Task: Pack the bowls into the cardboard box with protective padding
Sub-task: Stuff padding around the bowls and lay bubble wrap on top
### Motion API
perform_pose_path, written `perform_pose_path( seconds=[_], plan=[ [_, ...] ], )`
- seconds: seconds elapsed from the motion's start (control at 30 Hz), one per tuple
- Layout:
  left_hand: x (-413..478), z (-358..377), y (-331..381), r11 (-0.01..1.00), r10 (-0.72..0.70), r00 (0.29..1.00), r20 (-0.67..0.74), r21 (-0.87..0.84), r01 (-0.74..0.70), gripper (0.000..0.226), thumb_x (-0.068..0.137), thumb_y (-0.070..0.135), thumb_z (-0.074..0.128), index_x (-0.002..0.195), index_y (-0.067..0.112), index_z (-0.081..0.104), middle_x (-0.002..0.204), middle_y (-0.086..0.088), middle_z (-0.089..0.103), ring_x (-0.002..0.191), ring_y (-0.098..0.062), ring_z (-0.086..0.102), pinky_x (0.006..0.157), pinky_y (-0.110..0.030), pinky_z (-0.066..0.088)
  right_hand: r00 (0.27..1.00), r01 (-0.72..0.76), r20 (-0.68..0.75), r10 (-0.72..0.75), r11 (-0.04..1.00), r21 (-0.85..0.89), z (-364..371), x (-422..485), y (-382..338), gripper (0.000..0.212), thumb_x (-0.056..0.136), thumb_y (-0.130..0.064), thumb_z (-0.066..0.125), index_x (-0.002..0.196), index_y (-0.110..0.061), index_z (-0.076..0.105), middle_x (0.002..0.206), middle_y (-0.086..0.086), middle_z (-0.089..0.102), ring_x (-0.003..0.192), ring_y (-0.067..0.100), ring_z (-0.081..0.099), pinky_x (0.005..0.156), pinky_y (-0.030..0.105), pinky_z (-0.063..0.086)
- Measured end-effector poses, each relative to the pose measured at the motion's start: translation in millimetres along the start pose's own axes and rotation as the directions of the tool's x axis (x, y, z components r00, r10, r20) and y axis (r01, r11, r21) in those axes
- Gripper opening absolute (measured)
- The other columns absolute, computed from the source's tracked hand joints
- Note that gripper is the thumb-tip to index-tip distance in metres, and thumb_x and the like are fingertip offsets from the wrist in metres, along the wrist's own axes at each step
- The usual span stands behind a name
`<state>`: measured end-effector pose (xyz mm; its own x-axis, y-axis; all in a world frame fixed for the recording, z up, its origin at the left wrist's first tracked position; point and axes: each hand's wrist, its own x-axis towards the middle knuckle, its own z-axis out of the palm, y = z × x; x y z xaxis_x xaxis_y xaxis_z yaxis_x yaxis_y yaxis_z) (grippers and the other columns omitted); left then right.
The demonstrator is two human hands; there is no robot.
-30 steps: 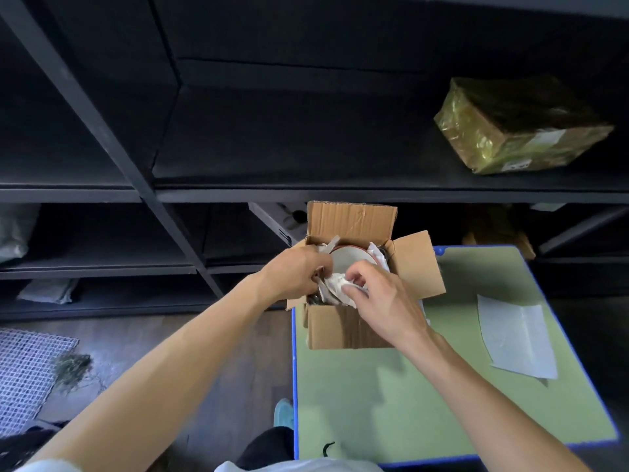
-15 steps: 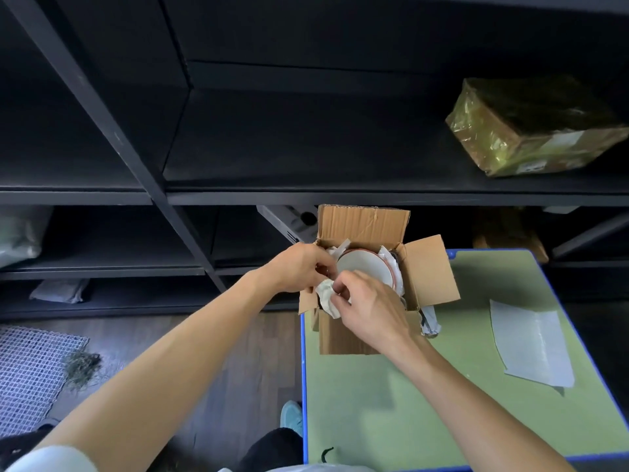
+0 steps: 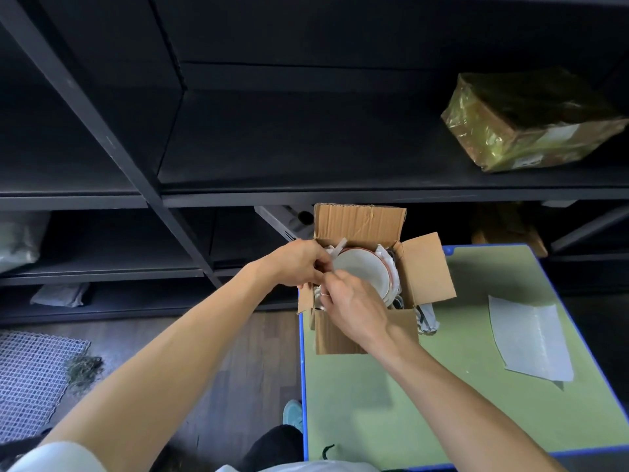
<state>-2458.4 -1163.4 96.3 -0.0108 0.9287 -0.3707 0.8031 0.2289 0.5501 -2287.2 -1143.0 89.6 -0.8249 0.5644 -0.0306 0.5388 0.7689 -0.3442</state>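
An open cardboard box (image 3: 360, 223) stands at the far left corner of the green table (image 3: 408, 396). Inside it lies a white bowl (image 3: 364, 267) with a red-brown rim, tilted, with white padding paper (image 3: 386, 255) tucked around it. My left hand (image 3: 299, 264) is at the box's left edge, its fingers curled and pinching the padding paper beside the bowl. My right hand (image 3: 354, 304) reaches in from the near side, its fingertips pinching the same paper by the bowl's left rim. The near part of the box's inside is hidden behind my right hand.
A loose white padding sheet (image 3: 531, 338) lies on the table's right side. Dark metal shelving (image 3: 238, 195) rises close behind the box. A package wrapped in yellow film (image 3: 531, 120) sits on the upper shelf at right. Wooden floor and a mesh mat (image 3: 30, 379) lie to the left.
More of the bowl has come into view as the crumpled paper went down beside its left rim. My right hand shifted slightly toward the box's near left corner.
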Motion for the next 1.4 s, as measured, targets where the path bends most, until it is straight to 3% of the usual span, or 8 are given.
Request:
perform_pose_path(
  seconds=[0.2, 0.3, 0.6, 0.7, 0.8, 1.0, 1.23, 1.4],
  plan=[
    [-2, 9, -2, 1.0, 0.016, 0.998, -0.065, 0.021, -0.015, 0.006, 0.087, 0.023, 0.067, 0.082, 0.021, 0.065, 0.081, 0.002, 0.063, 0.076, -0.018, 0.057, 0.066, -0.032, 0.046, 1.0, 0.019, -0.009, -0.018, 0.997, 0.078, -6, -2, 0, 0.011, 0.093, -0.022, 0.06, 0.094, -0.013, 0.054, 0.096, 0.004, 0.059, 0.087, 0.032, 0.058, 0.066, 0.041, 0.043],
    [-6, 13, -5, 0.999, 0.021, 0.996, -0.088, -0.024, -0.023, 0.005, 0.087, 0.026, 0.068, 0.084, 0.024, 0.065, 0.083, 0.006, 0.062, 0.076, -0.012, 0.055, 0.065, -0.026, 0.044, 0.997, 0.068, -0.049, -0.063, 0.991, 0.111, -10, -15, 8, 0.013, 0.097, -0.027, 0.059, 0.097, -0.016, 0.065, 0.097, -0.001, 0.055, 0.085, 0.026, 0.057, 0.063, 0.038, 0.045],
    [-10, 13, -1, 0.996, 0.048, 0.996, -0.071, -0.074, -0.054, 0.023, 0.089, 0.022, 0.064, 0.075, 0.037, 0.054, 0.08, 0.015, 0.057, 0.073, -0.004, 0.053, 0.063, -0.019, 0.037, 0.947, 0.307, -0.057, -0.317, 0.942, -0.137, -9, -44, 32, 0.039, 0.083, -0.005, 0.069, 0.118, -0.02, 0.073, 0.105, -0.008, 0.066, 0.092, 0.02, 0.056, 0.074, 0.03, 0.051],
    [-16, 10, -2, 0.996, 0.061, 0.998, -0.035, -0.07, -0.063, 0.004, 0.088, 0.031, 0.065, 0.087, 0.033, 0.061, 0.088, 0.016, 0.056, 0.078, -0.002, 0.053, 0.063, -0.016, 0.037, 0.948, 0.311, -0.032, -0.316, 0.943, -0.116, -12, -46, 35, 0.039, 0.088, -0.009, 0.063, 0.125, -0.023, 0.068, 0.112, -0.012, 0.065, 0.094, 0.021, 0.054, 0.075, 0.033, 0.052],
    [-17, 13, -3, 0.998, 0.067, 0.997, -0.044, -0.014, -0.068, 0.017, 0.083, 0.03, 0.07, 0.098, 0.027, 0.063, 0.094, 0.012, 0.055, 0.082, -0.007, 0.053, 0.063, -0.016, 0.039, 0.954, 0.296, -0.02, -0.299, 0.951, -0.088, -15, -50, 35, 0.04, 0.088, -0.01, 0.061, 0.125, -0.024, 0.064, 0.117, -0.014, 0.065, 0.1, 0.02, 0.054, 0.078, 0.033, 0.052],
    [-18, 14, 2, 0.999, 0.039, 0.999, -0.038, -0.035, -0.04, 0.021, 0.083, 0.023, 0.071, 0.096, 0.031, 0.058, 0.094, 0.011, 0.053, 0.081, -0.009, 0.052, 0.062, -0.017, 0.038, 0.979, 0.204, -0.03, -0.204, 0.979, 0.007, -12, -47, 33, 0.026, 0.094, -0.011, 0.057, 0.114, -0.018, 0.072, 0.108, -0.003, 0.058, 0.101, 0.025, 0.052, 0.079, 0.039, 0.05],
    [-16, 19, 16, 1.0, -0.008, 0.999, -0.035, 0.02, 0.009, 0.02, 0.084, 0.012, 0.065, 0.098, 0.021, 0.055, 0.095, 0.01, 0.048, 0.079, -0.008, 0.048, 0.061, -0.019, 0.038, 0.977, 0.194, 0.082, -0.196, 0.98, 0.033, -16, -43, 33, 0.032, 0.099, -0.02, 0.049, 0.126, -0.019, 0.066, 0.108, -0.004, 0.053, 0.106, 0.021, 0.044, 0.083, 0.034, 0.043],
    [-20, 18, 16, 1.0, 0.001, 0.997, -0.076, 0.031, 0.001, 0.018, 0.083, 0.016, 0.067, 0.098, 0.021, 0.058, 0.094, 0.01, 0.05, 0.082, -0.01, 0.051, 0.063, -0.02, 0.041, 0.975, 0.208, 0.067, -0.213, 0.975, 0.076, -19, -50, 30, 0.033, 0.096, -0.018, 0.054, 0.127, -0.019, 0.062, 0.116, -0.007, 0.06, 0.109, 0.02, 0.046, 0.089, 0.034, 0.043]
  ],
)
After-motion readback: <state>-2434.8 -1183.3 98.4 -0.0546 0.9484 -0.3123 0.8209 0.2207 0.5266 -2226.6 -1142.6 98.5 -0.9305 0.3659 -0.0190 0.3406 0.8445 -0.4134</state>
